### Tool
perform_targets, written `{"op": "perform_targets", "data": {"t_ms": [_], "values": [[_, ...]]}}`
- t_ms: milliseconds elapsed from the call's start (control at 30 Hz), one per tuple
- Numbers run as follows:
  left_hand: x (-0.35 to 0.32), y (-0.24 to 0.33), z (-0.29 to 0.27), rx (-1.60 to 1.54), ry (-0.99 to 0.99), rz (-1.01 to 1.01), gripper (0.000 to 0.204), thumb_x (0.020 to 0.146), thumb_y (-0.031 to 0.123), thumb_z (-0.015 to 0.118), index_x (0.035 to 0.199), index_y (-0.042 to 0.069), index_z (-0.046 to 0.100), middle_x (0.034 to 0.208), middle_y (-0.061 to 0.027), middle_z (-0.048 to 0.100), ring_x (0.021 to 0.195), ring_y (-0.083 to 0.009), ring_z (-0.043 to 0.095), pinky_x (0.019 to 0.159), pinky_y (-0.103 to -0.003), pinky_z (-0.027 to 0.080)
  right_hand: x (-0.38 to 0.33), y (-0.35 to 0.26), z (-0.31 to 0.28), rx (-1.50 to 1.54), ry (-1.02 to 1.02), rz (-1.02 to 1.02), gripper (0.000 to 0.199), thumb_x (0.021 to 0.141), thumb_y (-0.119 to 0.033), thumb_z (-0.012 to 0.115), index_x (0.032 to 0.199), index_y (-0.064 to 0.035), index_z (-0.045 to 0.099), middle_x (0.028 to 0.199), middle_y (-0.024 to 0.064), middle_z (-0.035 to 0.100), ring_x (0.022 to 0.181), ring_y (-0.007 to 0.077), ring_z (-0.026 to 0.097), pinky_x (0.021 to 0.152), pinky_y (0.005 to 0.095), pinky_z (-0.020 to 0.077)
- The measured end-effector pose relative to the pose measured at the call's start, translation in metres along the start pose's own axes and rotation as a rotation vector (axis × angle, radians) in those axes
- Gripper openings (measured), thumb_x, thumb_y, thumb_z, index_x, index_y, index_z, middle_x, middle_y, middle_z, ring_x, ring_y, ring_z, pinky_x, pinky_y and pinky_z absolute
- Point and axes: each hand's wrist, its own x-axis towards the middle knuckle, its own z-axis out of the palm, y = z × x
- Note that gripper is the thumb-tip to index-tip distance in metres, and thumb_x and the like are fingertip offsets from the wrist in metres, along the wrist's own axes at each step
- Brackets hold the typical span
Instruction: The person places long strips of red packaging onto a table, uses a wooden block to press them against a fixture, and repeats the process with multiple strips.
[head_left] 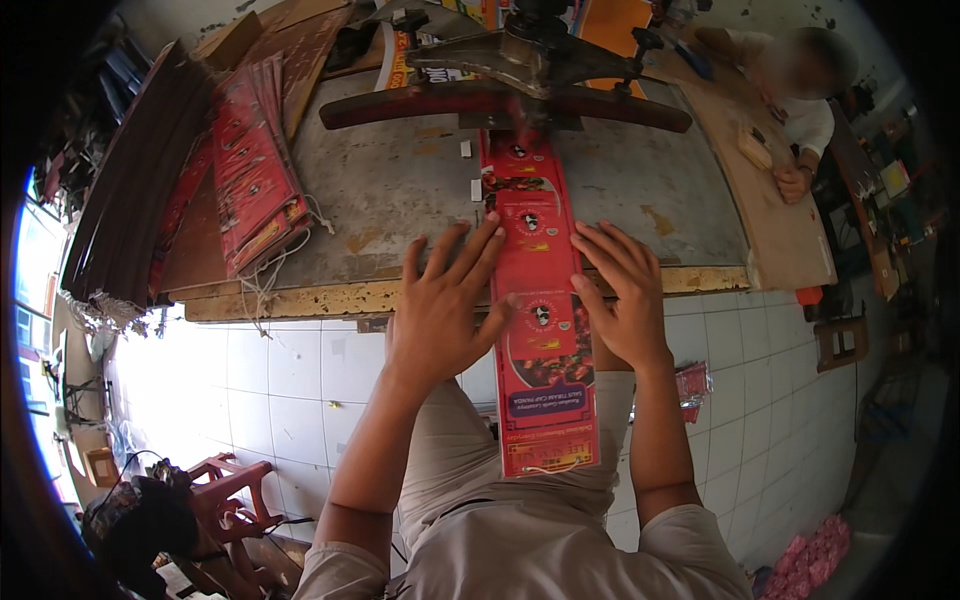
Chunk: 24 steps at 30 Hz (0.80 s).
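A long red printed strip, like a narrow hanging banner, runs from under a dark metal press over the table edge toward my lap. A white cord shows at its near end. My left hand is open along the strip's left edge, fingers spread and thumb on its face. On the opposite edge my right hand is open too, its outstretched fingertips touching the strip. Two small white blocks sit on the metal tabletop, left of the strip.
At the left lie a pile of red printed strips with loose white cords and a tall dark brown stack. A co-worker's hand rests at the brown board on the right. A red stool stands lower left.
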Motion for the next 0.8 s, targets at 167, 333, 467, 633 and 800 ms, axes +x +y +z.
{"op": "perform_targets", "data": {"t_ms": [167, 333, 467, 633, 800], "values": [[-0.001, -0.001, 0.001, 0.005, 0.004, 0.003, 0.071, 0.103, 0.044, 0.067, 0.162, 0.006, 0.055, 0.174, -0.0067, 0.049, 0.155, -0.0356, 0.048, 0.129, -0.063, 0.029, 0.0, -0.003, -0.002, -0.005, -0.003, 0.003, 0.044, 0.105, -0.029, 0.073, 0.144, -0.0084, 0.074, 0.156, 0.0056, 0.068, 0.15, 0.0292, 0.056, 0.124, 0.0491, 0.0382], [-0.001, -0.001, 0.002, -0.001, -0.009, 0.003, 0.071, 0.104, 0.042, 0.065, 0.164, 0.006, 0.052, 0.176, -0.0055, 0.048, 0.155, -0.0363, 0.047, 0.128, -0.062, 0.029, -0.001, -0.002, -0.002, -0.007, -0.005, 0.005, 0.045, 0.105, -0.029, 0.074, 0.145, -0.0083, 0.073, 0.156, 0.0057, 0.068, 0.151, 0.0289, 0.056, 0.125, 0.0495, 0.0378], [-0.001, -0.002, 0.003, 0.004, -0.004, 0.002, 0.071, 0.104, 0.043, 0.065, 0.163, 0.006, 0.053, 0.175, -0.0056, 0.048, 0.155, -0.0363, 0.046, 0.128, -0.063, 0.029, -0.001, -0.002, -0.001, -0.009, -0.005, 0.004, 0.045, 0.105, -0.029, 0.073, 0.145, -0.0084, 0.073, 0.156, 0.0056, 0.068, 0.151, 0.0291, 0.056, 0.125, 0.0498, 0.0377], [-0.002, -0.002, 0.005, -0.003, 0.007, 0.005, 0.071, 0.103, 0.044, 0.065, 0.162, 0.007, 0.054, 0.174, -0.0062, 0.049, 0.156, -0.0363, 0.046, 0.128, -0.064, 0.029, -0.002, -0.003, -0.002, -0.009, -0.005, 0.014, 0.045, 0.106, -0.029, 0.073, 0.146, -0.0088, 0.073, 0.156, 0.005, 0.068, 0.152, 0.0289, 0.055, 0.126, 0.0504, 0.0368], [-0.005, -0.004, 0.006, 0.019, 0.008, 0.012, 0.072, 0.104, 0.045, 0.065, 0.163, 0.007, 0.053, 0.175, -0.0059, 0.048, 0.155, -0.0369, 0.047, 0.128, -0.064, 0.03, -0.001, 0.006, -0.01, 0.019, -0.044, 0.036, 0.044, 0.109, -0.032, 0.071, 0.145, -0.0085, 0.073, 0.155, 0.0073, 0.068, 0.151, 0.0298, 0.056, 0.127, 0.0502, 0.0383]]}}
